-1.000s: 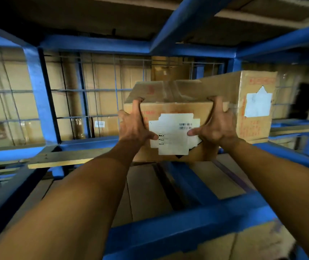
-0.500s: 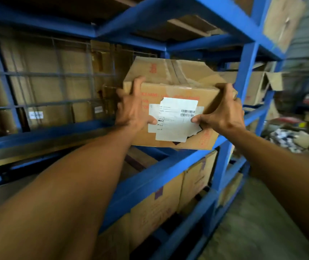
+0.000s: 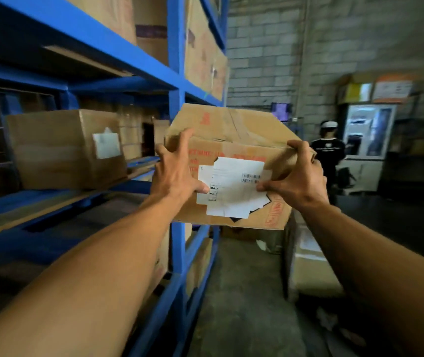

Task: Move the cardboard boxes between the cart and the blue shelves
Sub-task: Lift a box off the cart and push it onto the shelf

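1. Blue shelves on the left; one cardboard box with a white tag sits on the mid level.
2. Left hand: fingers curled over the top-left edge of the carried box, thumb on its shipping label.
3. Carried box is airborne and tilted, in front of the shelf upright.
4. Right hand clamps the top-right corner.
5. Person in dark shirt stands far right, by the block wall.

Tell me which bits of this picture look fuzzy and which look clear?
Head view: the cardboard box, left hand and right hand look fairly sharp; the brick wall and person behind are smeared; the blue shelves are dark inside.
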Demonstrator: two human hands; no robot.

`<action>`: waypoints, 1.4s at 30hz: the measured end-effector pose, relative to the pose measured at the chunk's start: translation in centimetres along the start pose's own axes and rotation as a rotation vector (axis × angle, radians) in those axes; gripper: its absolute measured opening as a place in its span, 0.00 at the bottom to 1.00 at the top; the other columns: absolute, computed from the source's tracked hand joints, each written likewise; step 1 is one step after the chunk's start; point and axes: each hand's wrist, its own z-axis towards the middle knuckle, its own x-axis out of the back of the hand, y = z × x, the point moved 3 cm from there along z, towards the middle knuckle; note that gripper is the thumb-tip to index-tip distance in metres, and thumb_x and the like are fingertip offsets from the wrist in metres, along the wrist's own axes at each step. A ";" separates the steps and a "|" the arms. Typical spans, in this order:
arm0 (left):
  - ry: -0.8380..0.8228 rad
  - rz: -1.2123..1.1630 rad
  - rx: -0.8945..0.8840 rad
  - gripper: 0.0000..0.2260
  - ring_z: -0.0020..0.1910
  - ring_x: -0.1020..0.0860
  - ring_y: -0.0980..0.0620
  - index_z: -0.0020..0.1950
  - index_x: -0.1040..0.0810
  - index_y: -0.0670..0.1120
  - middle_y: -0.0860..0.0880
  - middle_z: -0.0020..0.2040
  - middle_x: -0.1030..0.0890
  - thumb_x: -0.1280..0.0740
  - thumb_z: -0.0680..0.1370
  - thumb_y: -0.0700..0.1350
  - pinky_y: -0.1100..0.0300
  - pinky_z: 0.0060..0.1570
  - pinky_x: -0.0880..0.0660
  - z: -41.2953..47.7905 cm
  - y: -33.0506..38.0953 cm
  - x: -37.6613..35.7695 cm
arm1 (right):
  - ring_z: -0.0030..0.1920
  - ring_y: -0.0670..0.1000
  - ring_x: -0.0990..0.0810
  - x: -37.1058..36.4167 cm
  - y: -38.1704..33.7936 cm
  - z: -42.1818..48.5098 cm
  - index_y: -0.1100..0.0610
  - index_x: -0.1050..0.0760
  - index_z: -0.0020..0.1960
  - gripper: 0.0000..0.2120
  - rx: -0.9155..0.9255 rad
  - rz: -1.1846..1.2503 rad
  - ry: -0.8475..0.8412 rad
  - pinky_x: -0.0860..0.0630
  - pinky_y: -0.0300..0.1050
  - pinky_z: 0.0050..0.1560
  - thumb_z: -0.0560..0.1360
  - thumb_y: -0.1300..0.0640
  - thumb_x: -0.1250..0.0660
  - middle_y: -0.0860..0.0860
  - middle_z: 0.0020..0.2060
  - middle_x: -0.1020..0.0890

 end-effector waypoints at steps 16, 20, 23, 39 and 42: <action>-0.251 -0.483 -0.424 0.54 0.62 0.33 0.29 0.71 0.46 0.63 0.34 0.68 0.38 0.16 0.55 0.47 0.34 0.53 0.28 -3.9 27.3 -20.7 | 0.60 0.62 0.29 25.9 16.4 -3.2 0.40 0.44 0.70 0.47 -0.289 -0.488 0.417 0.27 0.57 0.55 0.60 0.45 0.18 0.57 0.62 0.32; -0.320 -0.621 -0.589 0.54 0.61 0.32 0.30 0.72 0.46 0.61 0.36 0.67 0.36 0.16 0.56 0.49 0.36 0.50 0.28 -5.0 32.0 -22.3 | 0.59 0.63 0.28 29.8 16.2 -5.5 0.40 0.43 0.71 0.48 -0.401 -0.585 0.543 0.28 0.55 0.51 0.59 0.44 0.18 0.58 0.61 0.31; -0.400 -0.699 -0.681 0.51 0.65 0.34 0.29 0.73 0.47 0.60 0.35 0.69 0.40 0.18 0.61 0.48 0.33 0.56 0.30 -6.0 34.6 -22.0 | 0.58 0.64 0.27 31.4 14.9 -7.7 0.39 0.43 0.70 0.49 -0.475 -0.667 0.663 0.27 0.56 0.51 0.59 0.44 0.18 0.59 0.61 0.31; -0.513 -0.936 -0.891 0.46 0.62 0.32 0.28 0.71 0.49 0.62 0.35 0.68 0.41 0.20 0.65 0.48 0.35 0.52 0.27 -4.0 35.4 -24.6 | 0.48 0.57 0.24 28.1 12.4 -10.2 0.37 0.42 0.60 0.36 -0.611 -0.861 0.985 0.26 0.48 0.46 0.65 0.53 0.22 0.54 0.52 0.26; -0.573 -0.934 -0.860 0.48 0.62 0.33 0.26 0.70 0.49 0.63 0.35 0.68 0.42 0.19 0.63 0.48 0.34 0.51 0.27 -3.0 35.9 -27.1 | 0.49 0.58 0.24 27.7 13.5 -8.5 0.36 0.40 0.60 0.36 -0.628 -0.867 0.972 0.25 0.49 0.46 0.62 0.51 0.21 0.56 0.54 0.25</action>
